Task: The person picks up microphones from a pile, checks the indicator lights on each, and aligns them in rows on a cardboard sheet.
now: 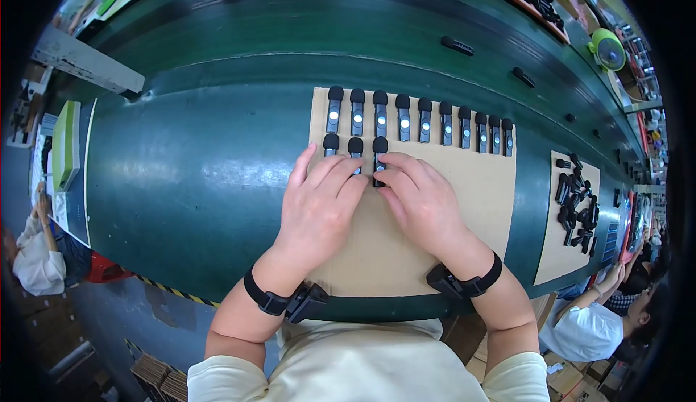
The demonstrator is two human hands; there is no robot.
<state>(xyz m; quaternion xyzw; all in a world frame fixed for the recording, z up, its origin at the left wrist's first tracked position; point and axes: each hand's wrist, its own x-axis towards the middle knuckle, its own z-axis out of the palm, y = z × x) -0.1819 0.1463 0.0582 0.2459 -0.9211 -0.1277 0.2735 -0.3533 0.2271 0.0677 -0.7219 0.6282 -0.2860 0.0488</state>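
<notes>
A row of several small black wireless clip-on microphones with foam tips stands out along the far edge of a cardboard sheet [442, 257], one of them a microphone [380, 112] with a lit white spot. Three more make a second row nearer me. My right hand [428, 206] pinches the rightmost of these, a microphone [380, 146], by its sides. Closed fingers of my left hand [315, 210] rest on the middle microphone [355, 147]. The leftmost microphone [330, 143] lies partly under the same fingers. The fingers hide most of their lower bodies.
On the green bench [181, 163], a second cardboard sheet [554, 257] to the right bears a loose heap of black microphones [573, 199]. Single black pieces lie farther along the conveyor-like strip. A grey metal post [94, 61] stands at far left. Other people sit at both sides.
</notes>
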